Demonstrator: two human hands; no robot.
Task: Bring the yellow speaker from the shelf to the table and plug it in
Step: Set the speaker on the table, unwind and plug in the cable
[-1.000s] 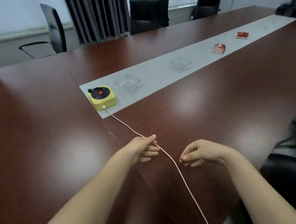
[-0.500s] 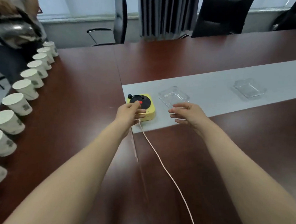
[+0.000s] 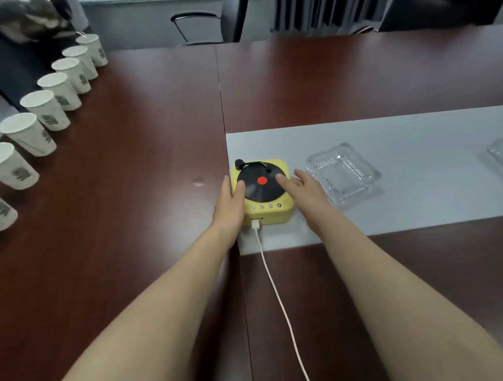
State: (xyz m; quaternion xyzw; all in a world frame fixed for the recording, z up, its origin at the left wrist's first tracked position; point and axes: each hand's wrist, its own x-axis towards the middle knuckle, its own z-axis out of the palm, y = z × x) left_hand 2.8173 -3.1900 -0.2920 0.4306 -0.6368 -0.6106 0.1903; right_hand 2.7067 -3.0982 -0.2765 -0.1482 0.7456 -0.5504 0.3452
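1. The paper cups (image 3: 45, 108) stand in a row along the table (image 3: 127, 198) edge, at 9 to 11 o'clock from the speaker. A metal kettle (image 3: 27, 18) tips over the farthest cup. Neither belongs to the task.

2. The left hand (image 3: 230, 203) was at the cable one second ago, well short of the speaker. It now lies against the 9 o'clock side of the yellow speaker (image 3: 270, 211), released, with its fingers straight and one digit on the rim of the black disc.

3. The yellow speaker stands upright on the near-left corner of the grey runner (image 3: 419, 165), the same place as in both earlier frames. The white plug (image 3: 255, 224) sits in the socket on the 6 o'clock face. The cable (image 3: 277, 297) runs toward 6 o'clock and leaves the frame.

4. The right hand (image 3: 300, 190) hovered beside the speaker half a second ago. It now rests at the 3 o'clock side, released, with straight fingertips on the disc.

5. The glass ashtray (image 3: 342, 174) sits just beside the speaker at 3 o'clock, close behind the right hand.

Assessment: delivery appears complete and the speaker end is connected. With both hands off the cable, a final squaring or check seems likely. The far end of the cable is out of view, so the power connection cannot be confirmed.
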